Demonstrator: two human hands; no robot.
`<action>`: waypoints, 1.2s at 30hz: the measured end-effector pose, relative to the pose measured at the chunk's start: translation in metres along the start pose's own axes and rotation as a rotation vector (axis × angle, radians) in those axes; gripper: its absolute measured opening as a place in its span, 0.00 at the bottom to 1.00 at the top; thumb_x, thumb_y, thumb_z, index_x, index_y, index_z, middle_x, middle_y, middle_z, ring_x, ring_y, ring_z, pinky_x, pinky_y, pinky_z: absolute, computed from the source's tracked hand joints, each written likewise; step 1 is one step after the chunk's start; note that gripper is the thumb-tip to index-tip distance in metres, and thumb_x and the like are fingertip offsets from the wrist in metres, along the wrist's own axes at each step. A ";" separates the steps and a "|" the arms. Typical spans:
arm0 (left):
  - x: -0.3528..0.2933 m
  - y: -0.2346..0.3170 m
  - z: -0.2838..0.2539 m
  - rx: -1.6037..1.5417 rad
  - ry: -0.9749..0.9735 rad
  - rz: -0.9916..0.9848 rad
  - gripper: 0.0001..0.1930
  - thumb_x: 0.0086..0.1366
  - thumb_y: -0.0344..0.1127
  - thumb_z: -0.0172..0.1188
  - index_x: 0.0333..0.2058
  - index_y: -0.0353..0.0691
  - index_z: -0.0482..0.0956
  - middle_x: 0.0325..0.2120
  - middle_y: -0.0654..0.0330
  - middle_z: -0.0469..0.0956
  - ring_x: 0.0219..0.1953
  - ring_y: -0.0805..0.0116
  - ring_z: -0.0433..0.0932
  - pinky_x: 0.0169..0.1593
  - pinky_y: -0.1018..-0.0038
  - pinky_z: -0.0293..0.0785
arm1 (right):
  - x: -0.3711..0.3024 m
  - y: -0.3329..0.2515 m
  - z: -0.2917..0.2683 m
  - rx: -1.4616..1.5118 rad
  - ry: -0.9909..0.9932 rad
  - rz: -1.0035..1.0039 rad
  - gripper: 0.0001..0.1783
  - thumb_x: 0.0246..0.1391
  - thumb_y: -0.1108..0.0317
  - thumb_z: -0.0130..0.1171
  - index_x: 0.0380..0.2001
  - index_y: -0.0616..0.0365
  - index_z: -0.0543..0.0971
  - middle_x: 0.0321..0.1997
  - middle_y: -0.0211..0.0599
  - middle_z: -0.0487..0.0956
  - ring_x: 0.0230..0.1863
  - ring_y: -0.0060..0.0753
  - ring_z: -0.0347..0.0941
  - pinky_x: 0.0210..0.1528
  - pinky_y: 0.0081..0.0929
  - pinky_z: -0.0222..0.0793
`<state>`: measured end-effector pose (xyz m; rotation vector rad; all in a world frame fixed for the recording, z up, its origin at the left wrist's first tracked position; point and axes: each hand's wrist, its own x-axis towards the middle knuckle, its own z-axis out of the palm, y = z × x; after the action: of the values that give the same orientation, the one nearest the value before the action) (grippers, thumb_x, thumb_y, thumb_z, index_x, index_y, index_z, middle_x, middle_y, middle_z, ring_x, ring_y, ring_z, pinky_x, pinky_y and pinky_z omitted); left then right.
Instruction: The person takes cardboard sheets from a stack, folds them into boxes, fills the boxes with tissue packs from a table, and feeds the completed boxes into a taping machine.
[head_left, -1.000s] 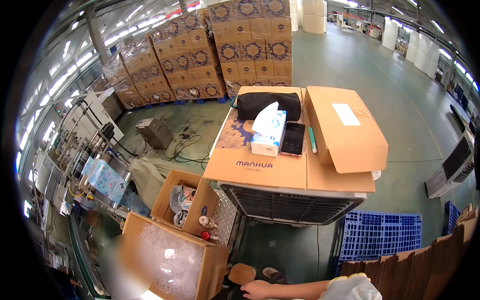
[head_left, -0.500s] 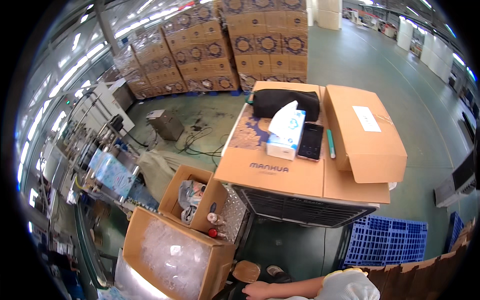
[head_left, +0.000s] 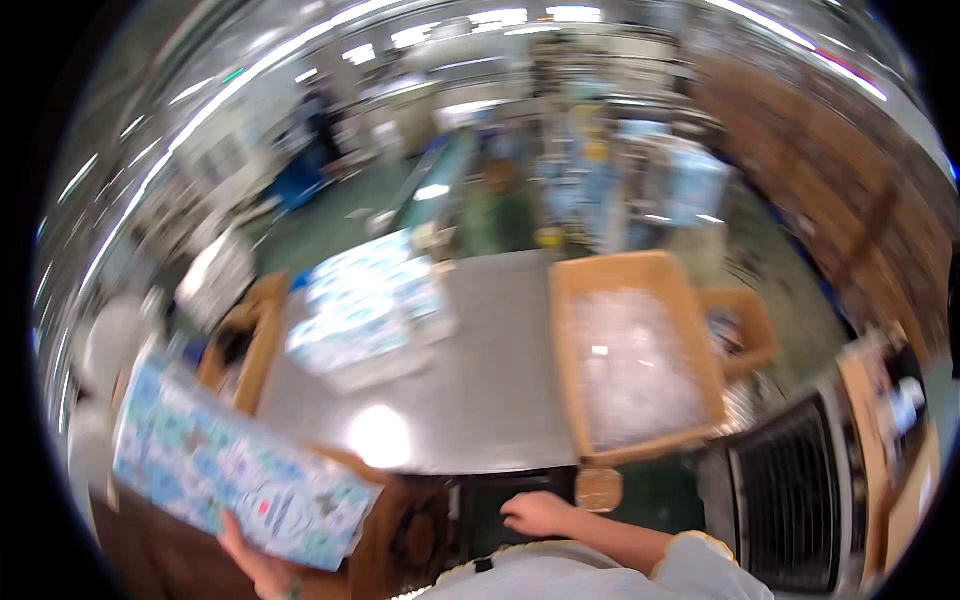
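Observation:
On the lower left, my left hand (head_left: pixel 262 570) grips a pack of tissues in floral blue-and-white wrapping (head_left: pixel 240 465) by its lower edge, thumb on the face toward me; the other fingers are hidden behind it. The pack is tilted, over a brown carton. My right hand (head_left: pixel 540 514) hangs in front of the steel table's (head_left: pixel 500 370) near edge, fingers loosely curled, with nothing visible in it. Several similar blue-and-white packs (head_left: pixel 365 305) lie piled on the table's left part. Motion blur softens the whole view.
Right of the table stands an open carton (head_left: pixel 560 330) full of clear plastic (head_left: pixel 635 370), with a smaller carton (head_left: pixel 755 325) beside it. A dark-grilled unit (head_left: pixel 790 500) stands at the lower right. A conveyor (head_left: pixel 440 180) and machinery lie beyond, and stacked cartons (head_left: pixel 810 150) at far right.
My view has swung left from the carton-topped unit to the steel table. My left hand has come into view holding a tissue pack. The right hand stays low, near the body.

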<state>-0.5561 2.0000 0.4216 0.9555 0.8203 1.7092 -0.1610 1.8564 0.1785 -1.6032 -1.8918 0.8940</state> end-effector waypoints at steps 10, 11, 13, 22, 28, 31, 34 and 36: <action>-0.049 0.017 -0.154 0.333 0.423 0.136 0.50 0.58 0.38 0.72 0.71 0.32 0.50 0.67 0.49 0.62 0.66 0.54 0.64 0.70 0.59 0.58 | 0.349 -0.111 -0.052 -0.431 0.173 -0.323 0.21 0.52 0.63 0.65 0.48 0.60 0.80 0.58 0.49 0.75 0.60 0.54 0.70 0.59 0.46 0.69; -0.056 0.012 -0.157 0.419 0.432 0.115 0.52 0.57 0.38 0.73 0.72 0.33 0.48 0.67 0.48 0.60 0.66 0.55 0.63 0.69 0.60 0.58 | 0.387 -0.113 -0.050 -0.526 0.158 -0.329 0.27 0.51 0.62 0.67 0.53 0.60 0.78 0.64 0.50 0.72 0.66 0.54 0.66 0.64 0.47 0.66; -0.057 -0.010 -0.162 0.581 0.431 0.085 0.55 0.55 0.36 0.75 0.73 0.33 0.44 0.68 0.48 0.58 0.67 0.55 0.61 0.69 0.60 0.58 | 0.480 -0.108 -0.049 -0.662 0.111 -0.300 0.38 0.48 0.56 0.70 0.62 0.58 0.73 0.70 0.52 0.66 0.71 0.53 0.60 0.70 0.49 0.59; -0.032 -0.072 -0.153 1.516 -0.147 -0.182 0.44 0.41 0.40 0.80 0.56 0.33 0.69 0.48 0.47 0.72 0.50 0.45 0.73 0.56 0.58 0.71 | 0.608 -0.055 -0.013 -0.675 0.038 -0.341 0.58 0.41 0.45 0.73 0.71 0.61 0.60 0.69 0.61 0.66 0.70 0.59 0.61 0.71 0.47 0.58; -0.050 -0.135 -0.154 1.598 -0.432 -0.545 0.45 0.41 0.42 0.76 0.59 0.34 0.67 0.45 0.48 0.73 0.51 0.46 0.73 0.53 0.57 0.75 | 0.538 -0.080 -0.082 -0.847 -0.265 0.155 0.74 0.31 0.48 0.82 0.76 0.56 0.48 0.61 0.64 0.71 0.58 0.62 0.73 0.59 0.47 0.71; -0.055 -0.172 -0.149 1.639 -0.552 -0.588 0.46 0.40 0.44 0.75 0.59 0.32 0.67 0.43 0.49 0.73 0.50 0.48 0.74 0.50 0.57 0.77 | 0.551 -0.020 -0.059 -0.646 -0.087 0.091 0.76 0.30 0.54 0.83 0.78 0.49 0.43 0.57 0.63 0.73 0.56 0.63 0.74 0.58 0.47 0.71; -0.061 -0.219 -0.159 1.690 -0.665 -0.590 0.49 0.41 0.48 0.75 0.61 0.33 0.65 0.46 0.50 0.72 0.53 0.49 0.73 0.50 0.56 0.77 | 0.551 -0.039 -0.052 -0.647 -0.050 -0.104 0.75 0.31 0.59 0.84 0.78 0.46 0.44 0.52 0.58 0.74 0.52 0.64 0.74 0.54 0.49 0.71; -0.070 -0.254 -0.179 1.655 -0.717 -0.666 0.53 0.45 0.53 0.74 0.66 0.34 0.62 0.54 0.49 0.72 0.58 0.49 0.71 0.54 0.53 0.75 | 0.527 -0.102 -0.054 -0.667 -0.006 -0.303 0.73 0.33 0.60 0.83 0.78 0.46 0.45 0.50 0.56 0.74 0.50 0.62 0.74 0.52 0.50 0.71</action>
<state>-0.5926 1.9923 0.1053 1.8224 1.7260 -0.2505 -0.2835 2.3733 0.2698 -1.5699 -2.5117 0.1324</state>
